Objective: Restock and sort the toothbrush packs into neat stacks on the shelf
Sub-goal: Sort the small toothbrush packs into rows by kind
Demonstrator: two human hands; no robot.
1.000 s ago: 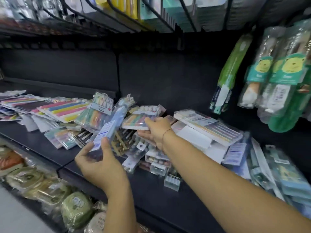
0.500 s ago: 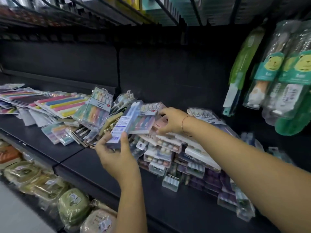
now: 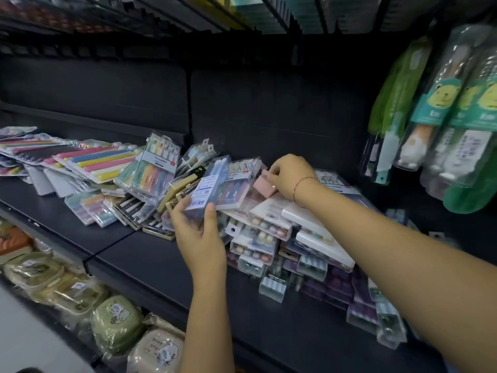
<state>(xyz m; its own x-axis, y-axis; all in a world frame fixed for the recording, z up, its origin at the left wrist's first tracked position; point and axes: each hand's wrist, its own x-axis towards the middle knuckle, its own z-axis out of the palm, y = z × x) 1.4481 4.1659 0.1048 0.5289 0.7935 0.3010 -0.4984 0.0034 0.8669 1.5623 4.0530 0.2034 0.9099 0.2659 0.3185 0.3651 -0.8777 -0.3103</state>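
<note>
Lifted slightly since the earlier frame, the right hand (image 3: 289, 175) is now found with thumb and fingertips pinched on the upper edge of a small pink pack (image 3: 262, 185). That pack lies atop the heap of toothbrush packs (image 3: 271, 230) on the black shelf (image 3: 161, 265). The left hand (image 3: 200, 238) is held just in front of the heap, with thumb and fingers clamped on the lower end of a blue pack (image 3: 208, 185). This pack is tilted with its barcode label towards the camera, and its upper end overlaps a multicoloured pack (image 3: 236, 185) behind it. It is seen above the left hand and left of the pink pack; contact between the two packs cannot be determined. Striped packs (image 3: 99, 164) are spread along the shelf further left.
</note>
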